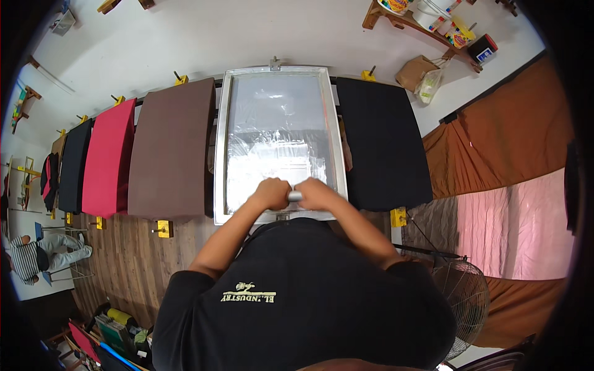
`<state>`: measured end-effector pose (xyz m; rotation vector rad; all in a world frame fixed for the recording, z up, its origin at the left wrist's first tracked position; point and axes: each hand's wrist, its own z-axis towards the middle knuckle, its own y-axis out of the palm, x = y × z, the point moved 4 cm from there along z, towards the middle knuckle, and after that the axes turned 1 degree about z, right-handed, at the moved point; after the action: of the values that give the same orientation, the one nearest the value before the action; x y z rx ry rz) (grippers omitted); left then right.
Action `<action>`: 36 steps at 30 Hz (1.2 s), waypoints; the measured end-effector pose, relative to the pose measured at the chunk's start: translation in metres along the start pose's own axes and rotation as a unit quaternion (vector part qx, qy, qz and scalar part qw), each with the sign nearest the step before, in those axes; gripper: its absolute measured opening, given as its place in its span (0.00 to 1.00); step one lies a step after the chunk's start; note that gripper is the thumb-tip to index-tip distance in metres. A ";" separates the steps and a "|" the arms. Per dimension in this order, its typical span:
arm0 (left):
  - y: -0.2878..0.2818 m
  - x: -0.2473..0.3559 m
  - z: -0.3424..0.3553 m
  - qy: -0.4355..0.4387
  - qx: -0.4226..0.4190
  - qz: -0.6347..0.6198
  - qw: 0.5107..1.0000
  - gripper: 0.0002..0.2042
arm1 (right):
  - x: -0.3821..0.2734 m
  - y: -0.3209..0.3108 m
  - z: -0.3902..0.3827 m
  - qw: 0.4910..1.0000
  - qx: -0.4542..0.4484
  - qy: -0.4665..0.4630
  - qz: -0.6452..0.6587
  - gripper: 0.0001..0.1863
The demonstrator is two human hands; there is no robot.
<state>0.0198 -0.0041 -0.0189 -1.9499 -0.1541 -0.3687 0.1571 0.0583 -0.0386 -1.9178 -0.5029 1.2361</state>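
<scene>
Straight ahead lies a silk-screen printing frame (334, 133) with metal edges, its surface covered in shiny, wrinkled clear film. At its near end, my left hand (272, 192) and my right hand (316, 193) are closed side by side, knuckles up. A short stretch of a silver-grey bar (295, 196) shows between them. Both hands grip this bar; its ends and underside are hidden by my fingers, so I cannot tell what tool it is. What lies under the screen is mostly covered.
A brown cloth-covered board (173, 148) stands left of the frame, with a red one (108, 157) beyond. A black board (385, 145) stands to the right. Yellow clamps (163, 229) jut out below. A fan (461, 303) is at lower right; a person (46, 253) sits far left.
</scene>
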 end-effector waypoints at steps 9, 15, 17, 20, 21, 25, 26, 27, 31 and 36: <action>-0.005 -0.022 0.035 0.016 0.216 0.040 0.975 0.06 | 0.013 -0.025 0.029 0.986 0.161 0.019 -0.044 0.15; 0.021 -0.002 -0.013 0.069 0.206 0.028 0.976 0.11 | -0.016 0.008 -0.014 0.988 0.145 -0.016 -0.056 0.12; 0.013 0.008 -0.021 0.042 0.098 0.041 0.993 0.07 | -0.019 0.008 -0.019 0.993 0.108 -0.011 -0.033 0.12; 0.000 0.003 -0.007 0.002 0.057 0.022 0.998 0.07 | -0.002 -0.006 -0.004 1.000 0.018 -0.007 0.006 0.12; -0.003 -0.002 0.004 -0.010 0.045 0.012 0.999 0.07 | 0.004 -0.012 0.005 1.000 0.018 -0.014 -0.001 0.11; -0.028 -0.024 0.041 -0.028 0.157 0.040 0.986 0.06 | 0.022 -0.045 0.041 0.996 0.087 0.005 -0.036 0.11; -0.032 -0.030 0.052 -0.028 0.173 0.048 0.983 0.06 | 0.027 -0.050 0.050 0.994 0.099 0.007 -0.043 0.12; -0.034 -0.033 0.063 -0.034 0.141 0.043 0.988 0.07 | 0.035 -0.052 0.056 0.993 0.112 0.012 -0.048 0.12; -0.039 -0.041 0.079 -0.040 0.109 0.054 0.992 0.06 | 0.038 -0.058 0.067 0.995 0.094 0.022 -0.031 0.11; -0.035 -0.036 0.066 -0.014 0.080 0.040 0.996 0.06 | 0.029 -0.050 0.056 0.995 0.090 0.038 -0.023 0.10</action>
<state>-0.0121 0.0728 -0.0236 -1.7986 -0.1204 -0.2675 0.1244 0.1311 -0.0282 -1.7839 -0.3796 1.1343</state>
